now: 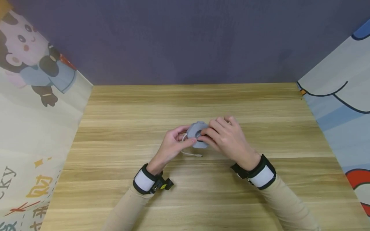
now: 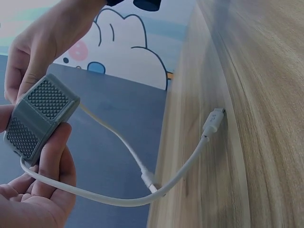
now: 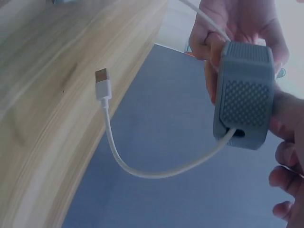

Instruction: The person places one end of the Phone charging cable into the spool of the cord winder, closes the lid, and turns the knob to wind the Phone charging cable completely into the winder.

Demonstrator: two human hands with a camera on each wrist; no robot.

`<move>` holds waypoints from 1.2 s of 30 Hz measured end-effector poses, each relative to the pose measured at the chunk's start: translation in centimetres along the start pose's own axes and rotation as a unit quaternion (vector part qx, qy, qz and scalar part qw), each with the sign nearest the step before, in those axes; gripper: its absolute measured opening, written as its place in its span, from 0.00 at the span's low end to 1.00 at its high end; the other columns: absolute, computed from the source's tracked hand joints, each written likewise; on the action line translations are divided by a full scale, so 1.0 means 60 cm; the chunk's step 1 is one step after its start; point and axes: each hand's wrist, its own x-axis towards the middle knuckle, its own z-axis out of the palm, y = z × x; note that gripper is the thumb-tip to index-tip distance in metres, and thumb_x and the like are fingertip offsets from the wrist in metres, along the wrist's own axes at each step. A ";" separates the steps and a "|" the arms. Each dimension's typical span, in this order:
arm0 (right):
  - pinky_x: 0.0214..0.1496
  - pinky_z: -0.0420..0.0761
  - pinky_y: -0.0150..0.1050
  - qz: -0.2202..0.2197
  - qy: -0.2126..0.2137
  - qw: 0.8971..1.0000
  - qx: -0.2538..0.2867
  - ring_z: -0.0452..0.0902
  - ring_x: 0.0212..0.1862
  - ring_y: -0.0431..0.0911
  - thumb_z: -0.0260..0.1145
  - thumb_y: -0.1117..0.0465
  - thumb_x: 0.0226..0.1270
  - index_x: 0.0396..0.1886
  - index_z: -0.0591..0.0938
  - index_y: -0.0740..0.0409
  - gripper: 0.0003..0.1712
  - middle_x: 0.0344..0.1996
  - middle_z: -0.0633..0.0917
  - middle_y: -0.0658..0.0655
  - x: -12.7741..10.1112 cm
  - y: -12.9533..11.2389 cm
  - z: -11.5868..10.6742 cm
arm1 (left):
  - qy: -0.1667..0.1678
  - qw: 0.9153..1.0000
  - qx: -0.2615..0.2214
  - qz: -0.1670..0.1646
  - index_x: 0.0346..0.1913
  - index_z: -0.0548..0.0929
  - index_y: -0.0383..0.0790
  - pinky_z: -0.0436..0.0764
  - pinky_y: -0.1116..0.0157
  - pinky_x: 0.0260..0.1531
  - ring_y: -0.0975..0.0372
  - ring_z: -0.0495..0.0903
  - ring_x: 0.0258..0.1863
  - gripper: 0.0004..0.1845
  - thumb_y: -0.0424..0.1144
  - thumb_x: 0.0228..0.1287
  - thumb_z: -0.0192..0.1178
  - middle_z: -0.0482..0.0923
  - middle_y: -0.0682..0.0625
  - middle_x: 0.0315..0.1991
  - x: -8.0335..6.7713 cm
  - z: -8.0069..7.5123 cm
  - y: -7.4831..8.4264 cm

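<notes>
You hold a small grey plastic cable winder with textured mesh sides [image 1: 197, 134] just above the middle of the light wooden table [image 1: 202, 199], between both hands. Your left hand [image 1: 172, 146] curls its thumb and fingers round the winder's left side; your right hand [image 1: 226, 136] wraps over it from the right, with a fingertip at the dark round opening on top.

A thin white charging cable [image 2: 118, 197] comes out of a slot in the winder's edge and hangs in a loose loop, its flat metal plug [image 3: 101, 81] close to the table top.

The winder looks light and rigid, and the mesh faces should give your fingers good purchase, so take it by those flat sides. The cable is soft and springy; hold it near the slot, not at the plug, or it is likely to flop.

In the head view your right hand covers much of the winder. The wrist views show the slot, but not how much cable sits inside. Whether a second white connector [image 2: 148, 179] touches the table I cannot tell.
</notes>
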 end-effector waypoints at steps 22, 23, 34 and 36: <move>0.38 0.70 0.49 0.079 0.105 0.991 -0.006 0.74 0.27 0.51 0.64 0.48 0.76 0.25 0.84 0.60 0.24 0.23 0.79 0.55 -0.009 -0.030 0.028 | 0.018 0.999 -0.016 -0.021 0.69 0.73 0.31 0.83 0.71 0.44 0.65 0.88 0.40 0.29 0.32 0.67 0.66 0.83 0.35 0.57 -0.002 0.005 -0.002; 0.39 0.70 0.49 0.084 0.107 0.991 -0.004 0.74 0.27 0.51 0.64 0.48 0.77 0.25 0.84 0.60 0.24 0.23 0.79 0.55 -0.009 -0.031 0.029 | 0.018 1.000 -0.016 -0.020 0.69 0.73 0.31 0.83 0.71 0.45 0.65 0.88 0.40 0.29 0.32 0.67 0.66 0.83 0.34 0.56 -0.002 0.005 -0.002; 0.36 0.64 0.49 0.132 0.134 0.982 0.009 0.73 0.24 0.51 0.65 0.48 0.75 0.24 0.84 0.61 0.24 0.19 0.77 0.54 -0.014 -0.049 0.037 | 0.017 1.000 -0.015 -0.017 0.69 0.72 0.29 0.85 0.69 0.47 0.64 0.88 0.45 0.29 0.31 0.67 0.65 0.75 0.35 0.66 -0.001 0.011 -0.001; 0.36 0.64 0.49 0.136 0.145 0.980 0.011 0.74 0.24 0.51 0.65 0.48 0.76 0.23 0.84 0.61 0.25 0.19 0.78 0.54 -0.015 -0.052 0.039 | 0.018 1.000 -0.015 -0.014 0.68 0.72 0.28 0.85 0.69 0.47 0.65 0.88 0.45 0.28 0.30 0.67 0.65 0.74 0.34 0.66 -0.001 0.012 -0.002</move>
